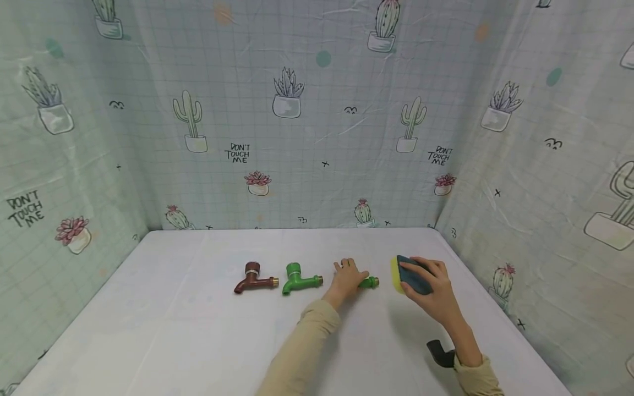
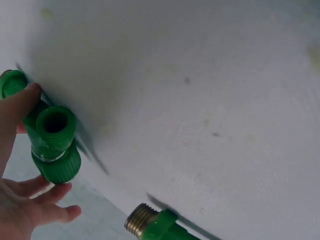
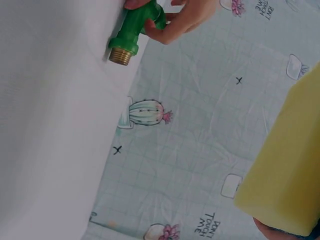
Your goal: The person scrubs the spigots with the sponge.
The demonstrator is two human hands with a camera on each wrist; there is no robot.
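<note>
A person's left grip (image 1: 346, 279) pinches a green tap (image 1: 367, 282) on the far half of a white table (image 1: 173, 319), the thumb on its body, fingers at the ribbed knob, the brass-threaded end pointing right in my head view. To its right, the right grip (image 1: 437, 289) holds a yellow-and-dark sponge (image 1: 415, 276) between thumb and fingers, raised over the tabletop, with a narrow strip of room between sponge and tap. On the other side, a second green tap (image 1: 299, 281) lies near the left grip, and a dark red tap (image 1: 253, 279) lies beside it across a slim gap. I see the broadest room for moving on the table's left and in its near-left foreground; the right edge runs near the right grip. A black pipe elbow (image 1: 440, 355) lies closer to me on that side, partly covered by the right sleeve (image 1: 477, 377). A cactus-print curtain (image 1: 322, 137) hangs behind the far edge and along both sides. I cannot tell whether the pinched tap rests on the table.
</note>
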